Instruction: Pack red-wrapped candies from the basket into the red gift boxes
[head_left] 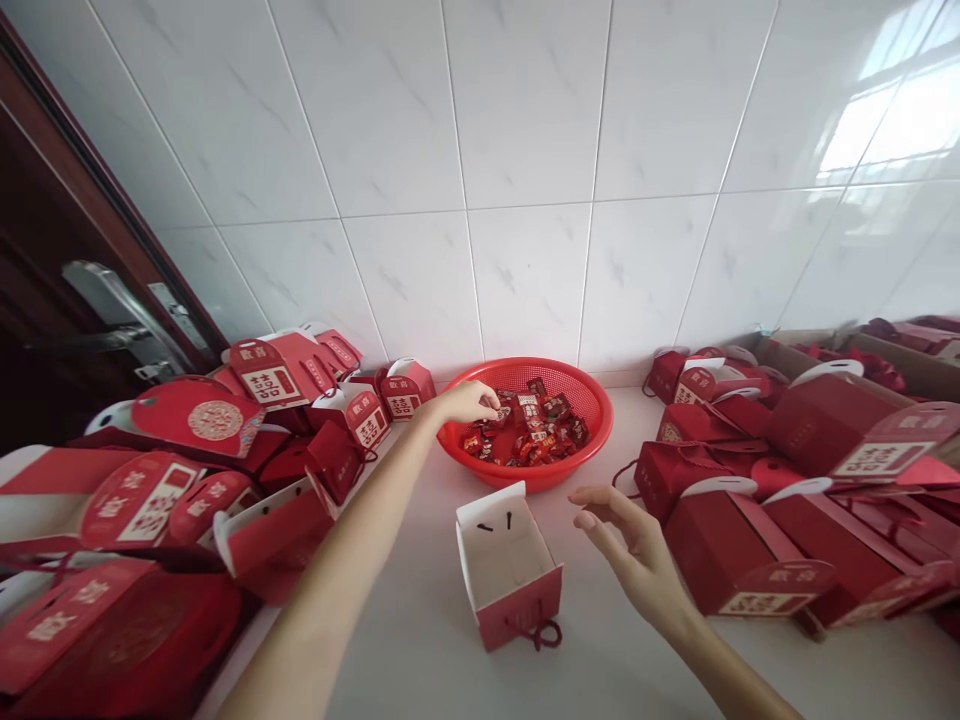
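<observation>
A red plastic basket (534,480) stands by the wall with wrapped candies (541,430) in it. My left hand (472,401) is over the basket's left side, its fingers curled together; whether something is between them is hidden. In front of the basket sits an open red box (519,605), white inside, with a dark red cord loop at its front. No candies show inside the box. To the right of the box my right hand (626,545) hovers with thumb and fingers apart, holding nothing.
Red gift boxes (281,375) are piled at the left, beside a dark door with a metal handle (120,310). More red boxes (739,545) crowd the right side, near brown cardboard (802,350). A white tiled wall (525,120) rises behind.
</observation>
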